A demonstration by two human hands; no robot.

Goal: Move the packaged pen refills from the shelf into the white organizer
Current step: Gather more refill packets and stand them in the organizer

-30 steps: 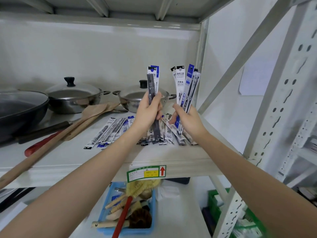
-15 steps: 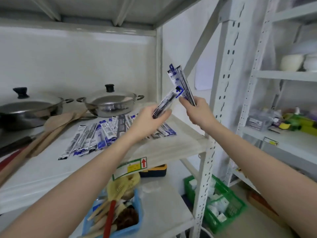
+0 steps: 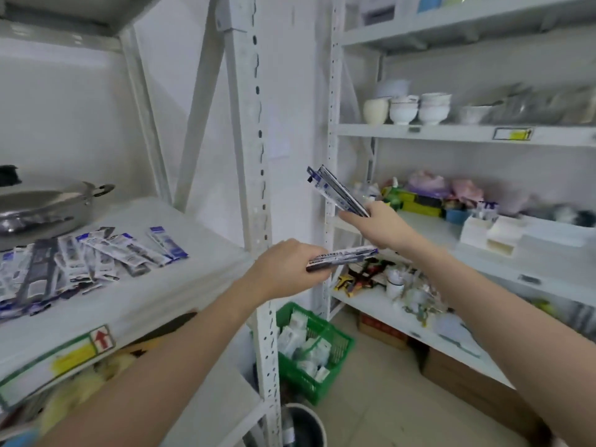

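My left hand [image 3: 283, 269] grips a small bundle of packaged pen refills [image 3: 345, 257], held nearly level and pointing right. A second bundle of refill packs [image 3: 335, 191] is gripped by my right hand [image 3: 379, 225], tilted up to the left. Both hands are in the air between the two shelf units. Several more refill packs [image 3: 96, 256] lie spread on the left shelf [image 3: 154, 295]. The white organizer [image 3: 493, 233] stands on the right unit's middle shelf, to the right of my right hand.
A lidded steel pot [image 3: 42, 204] sits behind the loose packs. White shelf uprights [image 3: 254, 156] stand between the units. Bowls [image 3: 403, 108] fill the upper right shelf, clutter [image 3: 387, 279] the lower one. A green basket [image 3: 309, 346] and a bucket [image 3: 300, 424] sit on the floor.
The view has swung right from the left shelf toward the right unit. Both hands carried their refill bundles away from the shelf and rightward; the left bundle dropped to nearly level.
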